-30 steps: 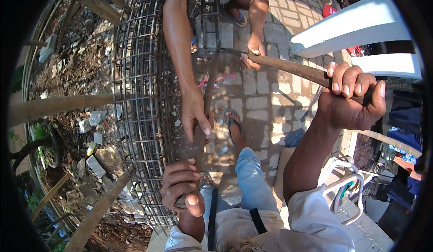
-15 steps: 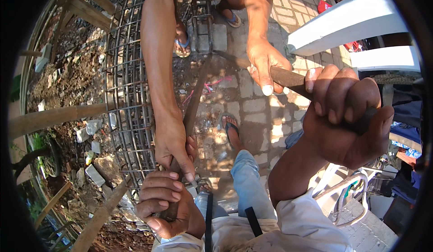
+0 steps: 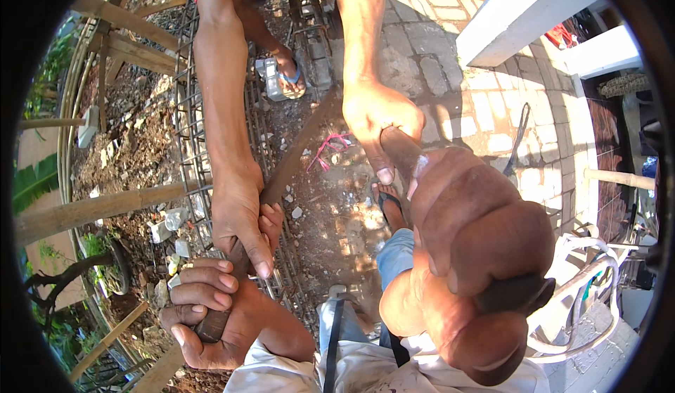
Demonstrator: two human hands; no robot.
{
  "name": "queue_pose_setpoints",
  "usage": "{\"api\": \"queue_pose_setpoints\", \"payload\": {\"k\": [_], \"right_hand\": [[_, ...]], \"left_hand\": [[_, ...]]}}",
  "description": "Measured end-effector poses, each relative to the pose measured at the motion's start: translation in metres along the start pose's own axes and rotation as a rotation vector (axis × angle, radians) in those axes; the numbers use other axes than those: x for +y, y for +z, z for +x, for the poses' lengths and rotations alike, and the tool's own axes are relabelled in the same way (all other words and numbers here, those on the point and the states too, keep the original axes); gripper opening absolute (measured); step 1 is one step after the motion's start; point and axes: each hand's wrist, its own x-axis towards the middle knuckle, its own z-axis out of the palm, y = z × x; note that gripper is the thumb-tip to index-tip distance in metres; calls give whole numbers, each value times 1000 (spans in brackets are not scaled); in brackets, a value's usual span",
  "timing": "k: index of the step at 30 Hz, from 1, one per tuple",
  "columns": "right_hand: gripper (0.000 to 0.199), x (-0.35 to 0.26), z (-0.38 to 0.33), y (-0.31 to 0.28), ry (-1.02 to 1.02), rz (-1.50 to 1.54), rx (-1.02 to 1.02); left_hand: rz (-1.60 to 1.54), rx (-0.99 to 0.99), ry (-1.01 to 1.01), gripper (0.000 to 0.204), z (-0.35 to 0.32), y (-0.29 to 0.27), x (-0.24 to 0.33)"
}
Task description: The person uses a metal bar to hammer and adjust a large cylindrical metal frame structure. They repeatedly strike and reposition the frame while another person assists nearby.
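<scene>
Gripping the left bar point(image 3: 299, 150) was the person's left hand point(image 3: 218, 308); the right hand point(image 3: 478, 242) clasped the right bar point(image 3: 402, 151). Both bars stood apart above the paving point(image 3: 485, 115), with a co-worker's hands point(image 3: 382, 117) on them too. The work seemed under way, neither bar set down; what was finished could not be told.

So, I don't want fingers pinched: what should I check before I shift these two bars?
1. Left hand closed on the left bar: ok.
2. Right hand closed on the right bar: ok.
3. Co-worker's hand well clear of your left: not ok, close by on the same bar.
4. Co-worker's other hand well clear of your right: not ok, just beyond it on the right bar.
5. Right bar's far end free: cannot tell, hidden.
6. Pink string off the left bar: ok, on the ground.
</scene>
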Motion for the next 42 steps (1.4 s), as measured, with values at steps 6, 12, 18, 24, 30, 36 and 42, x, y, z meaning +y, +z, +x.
{"api": "queue_pose_setpoints", "payload": {"k": [6, 12, 18, 24, 30, 36, 42], "right_hand": [[35, -26, -20, -8, 216, -98, 81], [23, -11, -24, -11, 95, -85, 171], [27, -7, -13, -18, 84, -70, 224], [24, -12, 4, -25, 173, -96, 161], [23, -18, -2, -25, 116, -118, 156], [27, -21, -19, -17, 104, -141, 202], [31, -11, -30, 0, 121, -105, 247]], "left_hand": [[76, 145, -43, 35, 49, 28, -15], [267, 214, -62, 32, 196, 101, -76], [350, 269, -33, 31, 335, 185, -175], [273, 254, 25, 30, 296, 166, -167], [458, 161, -12, 27, 241, 158, -111], [624, 426, 25, 11, 228, 164, -98], [642, 344, -47, 21, 295, 171, -146]]}}
